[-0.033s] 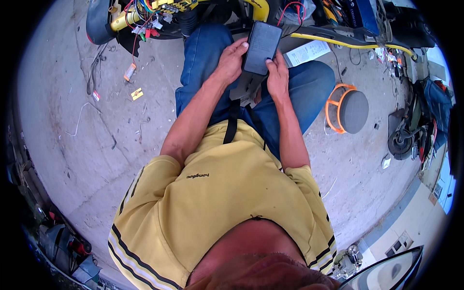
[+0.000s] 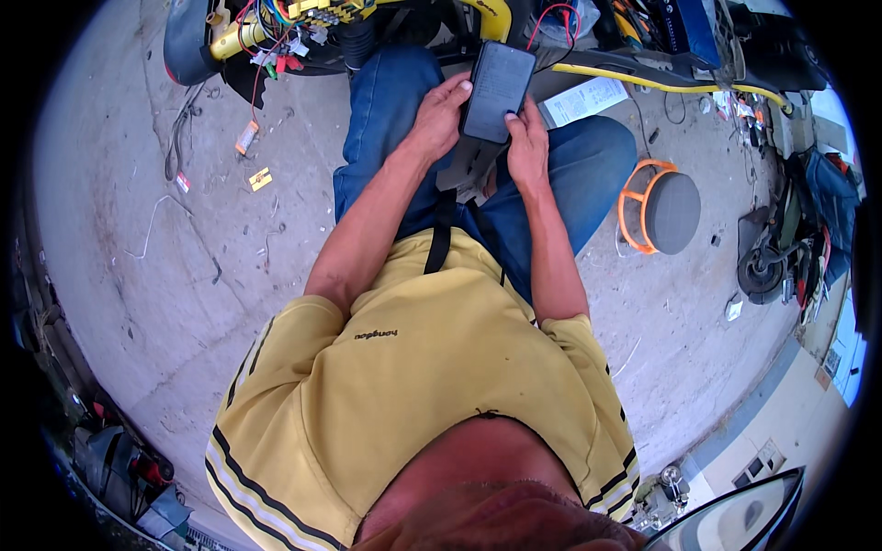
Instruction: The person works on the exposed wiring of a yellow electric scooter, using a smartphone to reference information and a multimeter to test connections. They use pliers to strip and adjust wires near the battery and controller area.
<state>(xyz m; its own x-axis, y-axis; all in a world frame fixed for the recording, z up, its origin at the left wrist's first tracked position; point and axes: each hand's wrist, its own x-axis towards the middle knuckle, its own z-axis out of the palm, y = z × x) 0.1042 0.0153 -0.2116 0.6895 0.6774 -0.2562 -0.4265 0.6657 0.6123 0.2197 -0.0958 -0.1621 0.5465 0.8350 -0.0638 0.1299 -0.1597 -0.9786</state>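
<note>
A dark smartphone (image 2: 499, 94) is held upright between my two hands, its screen covered with lines of small text. My left hand (image 2: 441, 118) grips its left edge, thumb at the side and fingers behind. On the lower right corner lies the thumb of my right hand (image 2: 526, 147), whose other fingers wrap round the right edge and are partly hidden. Just beyond the phone stands a yellow and black vehicle frame (image 2: 496, 16) with a bundle of coloured wires (image 2: 276, 32) at its left.
An orange stool with a grey seat (image 2: 672, 213) stands by my right knee. A white printed box (image 2: 585, 101) lies beyond that knee. Left on the concrete floor are a yellow card (image 2: 261, 179), an orange-and-white packet (image 2: 246, 138) and cables (image 2: 175, 147). A small wheel (image 2: 761, 272) sits among clutter at far right.
</note>
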